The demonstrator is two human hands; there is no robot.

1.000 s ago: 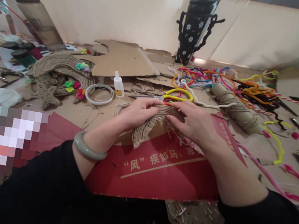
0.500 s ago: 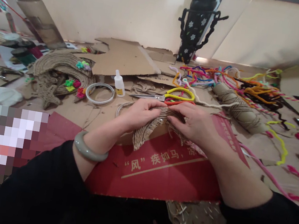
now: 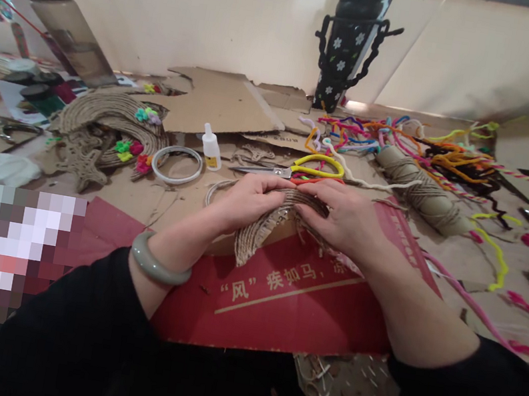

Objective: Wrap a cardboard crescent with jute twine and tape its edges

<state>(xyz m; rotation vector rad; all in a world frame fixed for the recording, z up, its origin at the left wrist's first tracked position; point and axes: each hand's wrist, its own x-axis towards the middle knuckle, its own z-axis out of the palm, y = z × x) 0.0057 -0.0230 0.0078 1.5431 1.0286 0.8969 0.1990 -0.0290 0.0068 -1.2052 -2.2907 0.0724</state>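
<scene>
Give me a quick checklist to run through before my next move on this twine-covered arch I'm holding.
1. Both hands on the twine-covered arch: the left hand and right hand grip its top edge. Ok.
2. Twine lying flat where the fingers press: hidden by the fingers. Cannot tell.
3. Glue bottle upright, just beyond the left hand. Ok.
4. Scissors lying flat beyond the hands, blades shut, apart from the fingers. Ok.
5. Twine roll lying right of the right hand, likely in reach. Ok.
6. Red cardboard under the arch. Ok.
</scene>
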